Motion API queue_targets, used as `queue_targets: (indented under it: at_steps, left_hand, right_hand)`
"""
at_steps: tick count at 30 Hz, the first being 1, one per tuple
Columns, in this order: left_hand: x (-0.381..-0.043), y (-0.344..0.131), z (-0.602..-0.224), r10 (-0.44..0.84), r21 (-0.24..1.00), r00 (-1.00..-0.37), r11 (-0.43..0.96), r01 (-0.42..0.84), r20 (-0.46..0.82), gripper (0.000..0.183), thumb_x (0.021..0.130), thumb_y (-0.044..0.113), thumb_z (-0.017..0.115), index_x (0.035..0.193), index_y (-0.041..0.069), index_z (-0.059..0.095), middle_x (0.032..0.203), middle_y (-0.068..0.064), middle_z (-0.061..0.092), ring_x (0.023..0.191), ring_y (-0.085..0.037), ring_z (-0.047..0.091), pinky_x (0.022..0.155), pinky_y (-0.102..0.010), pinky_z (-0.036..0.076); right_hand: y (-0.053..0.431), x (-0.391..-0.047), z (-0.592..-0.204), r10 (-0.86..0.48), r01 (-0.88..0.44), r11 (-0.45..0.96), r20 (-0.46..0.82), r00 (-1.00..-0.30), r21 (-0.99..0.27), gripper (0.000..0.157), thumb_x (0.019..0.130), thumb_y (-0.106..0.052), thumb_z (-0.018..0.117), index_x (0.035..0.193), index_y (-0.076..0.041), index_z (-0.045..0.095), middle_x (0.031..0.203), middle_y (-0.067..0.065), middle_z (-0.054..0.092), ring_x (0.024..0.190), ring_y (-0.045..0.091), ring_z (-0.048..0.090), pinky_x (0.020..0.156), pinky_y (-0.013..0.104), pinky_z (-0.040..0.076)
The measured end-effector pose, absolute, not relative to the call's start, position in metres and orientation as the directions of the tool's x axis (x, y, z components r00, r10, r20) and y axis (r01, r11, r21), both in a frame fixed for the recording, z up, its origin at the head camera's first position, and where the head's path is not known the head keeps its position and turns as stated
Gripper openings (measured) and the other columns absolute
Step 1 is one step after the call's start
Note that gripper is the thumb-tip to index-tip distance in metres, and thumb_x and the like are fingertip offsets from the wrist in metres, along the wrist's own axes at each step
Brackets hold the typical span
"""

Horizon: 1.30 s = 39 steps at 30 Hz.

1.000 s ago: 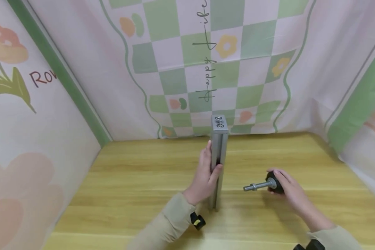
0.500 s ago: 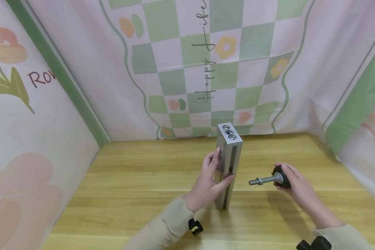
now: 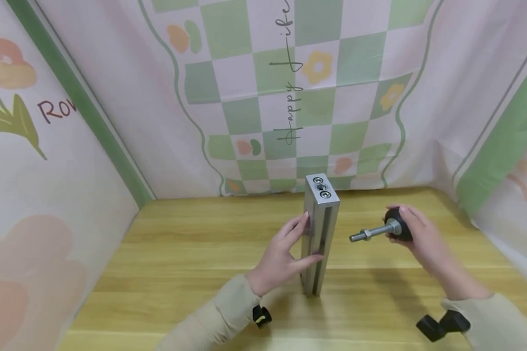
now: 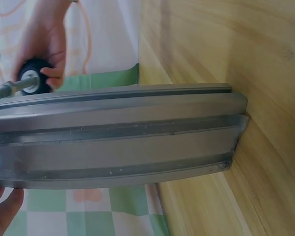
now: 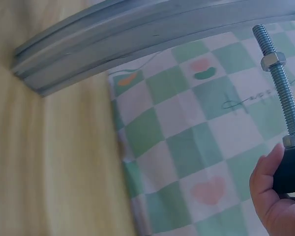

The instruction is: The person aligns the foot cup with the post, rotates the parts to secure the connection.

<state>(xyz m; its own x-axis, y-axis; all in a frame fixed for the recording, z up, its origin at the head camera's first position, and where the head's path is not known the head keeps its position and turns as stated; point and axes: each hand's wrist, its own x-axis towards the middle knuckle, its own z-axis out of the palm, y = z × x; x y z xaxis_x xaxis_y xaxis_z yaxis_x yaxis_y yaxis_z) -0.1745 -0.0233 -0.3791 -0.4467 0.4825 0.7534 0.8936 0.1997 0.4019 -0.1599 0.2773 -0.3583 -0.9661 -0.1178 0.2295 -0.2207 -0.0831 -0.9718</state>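
A silver aluminium profile [image 3: 318,219] stands upright on the wooden table. On its top end plate [image 3: 323,199] are two recessed screws with a threaded hole between them. My left hand [image 3: 281,258] holds it about mid-height, thumb across the near slotted side and fingers along the left face. To its right, raised over the table, my right hand [image 3: 426,243] grips a levelling foot by its black round base [image 3: 402,225]. The foot's threaded stem [image 5: 284,96] points left toward the profile and carries a hex nut [image 5: 273,61]. In the left wrist view, the slotted profile [image 4: 113,142] fills the middle.
The wood-grain table [image 3: 193,253] reaches back to a green-and-white checked cloth [image 3: 276,107]. Printed fabric panels [image 3: 30,219] close in both sides. Each wrist wears a black camera mount [image 3: 261,317].
The profile's top has shifted right and nearer, then nearly stopped. My left hand has slid slightly lower on it. My right hand has risen, lifting the levelling foot with it.
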Motion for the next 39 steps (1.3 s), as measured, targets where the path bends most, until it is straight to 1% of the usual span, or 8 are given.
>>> queue_targets:
  at_steps: [4,7,13,19,24,33,35,39]
  left_hand:
    - [-0.176,-0.025,-0.379,0.478,0.377,-0.427,0.201,0.904,0.768,0.107,0.070,0.011,0.082,0.152,0.014,0.013,0.131,-0.021,0.049,0.115,-0.026,0.056,0.104,-0.025,0.044]
    - [-0.176,-0.026,-0.380,0.472,0.377,-0.428,0.204,0.903,0.771,0.106,0.070,0.010,0.082,0.152,0.013,0.015,0.130,-0.021,0.050,0.114,-0.026,0.057,0.103,-0.025,0.045]
    - [-0.176,-0.026,-0.382,0.459,0.385,-0.428,0.189,0.903,0.779,0.103,0.071,0.007,0.082,0.151,0.013,0.018,0.129,-0.022,0.051,0.112,-0.026,0.058,0.101,-0.025,0.047]
    - [-0.177,-0.025,-0.385,0.452,0.369,-0.414,0.190,0.910,0.790,0.101,0.070,0.006,0.082,0.150,0.011,0.020,0.129,-0.024,0.051,0.111,-0.027,0.059,0.101,-0.025,0.047]
    - [-0.176,-0.024,-0.385,0.452,0.391,-0.433,0.187,0.901,0.780,0.100,0.071,0.007,0.082,0.150,0.010,0.021,0.130,-0.024,0.050,0.112,-0.028,0.059,0.100,-0.025,0.047]
    - [-0.174,-0.023,-0.383,0.458,0.405,-0.442,0.183,0.896,0.771,0.103,0.072,0.007,0.081,0.151,0.016,0.015,0.132,-0.024,0.049,0.111,-0.029,0.058,0.100,-0.024,0.048]
    - [-0.174,-0.022,-0.383,0.457,0.402,-0.437,0.179,0.898,0.775,0.105,0.071,0.006,0.081,0.151,0.017,0.014,0.132,-0.025,0.048,0.111,-0.029,0.058,0.099,-0.024,0.048]
    - [-0.175,-0.022,-0.386,0.456,0.399,-0.431,0.171,0.901,0.778,0.107,0.071,0.006,0.081,0.151,0.019,0.012,0.132,-0.025,0.048,0.111,-0.030,0.058,0.099,-0.025,0.049]
  right_hand:
    - [0.271,-0.166,-0.328,-0.084,-0.288,-0.158,0.303,-0.949,-0.944,0.030,0.103,-0.017,0.036,0.111,-0.023,0.064,0.100,-0.005,0.062,0.077,0.010,0.062,0.065,0.018,0.057]
    - [0.262,-0.169,-0.302,-0.031,-0.317,-0.145,0.324,-0.945,-0.937,0.026,0.102,-0.020,0.040,0.113,-0.019,0.063,0.105,-0.002,0.057,0.079,0.009,0.060,0.066,0.017,0.056]
    - [0.240,-0.171,-0.260,0.027,-0.420,-0.216,0.424,-0.905,-0.882,0.026,0.101,-0.019,0.044,0.119,-0.009,0.059,0.109,0.005,0.057,0.090,0.012,0.060,0.068,0.017,0.057]
    - [0.221,-0.169,-0.235,0.098,-0.487,-0.250,0.478,-0.873,-0.837,0.027,0.100,-0.019,0.046,0.122,-0.007,0.057,0.116,0.009,0.049,0.103,0.016,0.052,0.079,0.015,0.055]
    - [0.209,-0.167,-0.222,0.173,-0.535,-0.241,0.507,-0.845,-0.810,0.028,0.099,-0.019,0.049,0.122,-0.007,0.058,0.115,0.010,0.050,0.095,0.016,0.056,0.078,0.013,0.054]
    - [0.192,-0.165,-0.207,0.178,-0.566,-0.080,0.547,-0.818,-0.820,0.030,0.096,-0.021,0.055,0.123,-0.008,0.061,0.111,0.006,0.058,0.088,0.015,0.061,0.080,0.012,0.053]
    - [0.190,-0.164,-0.204,0.178,-0.546,0.030,0.542,-0.822,-0.837,0.031,0.096,-0.023,0.055,0.124,-0.011,0.061,0.115,0.006,0.057,0.090,0.014,0.061,0.080,0.010,0.052]
    - [0.185,-0.161,-0.199,0.181,-0.475,0.376,0.565,-0.805,-0.796,0.032,0.097,-0.031,0.052,0.127,-0.023,0.061,0.120,0.000,0.059,0.092,0.009,0.055,0.072,0.009,0.048]
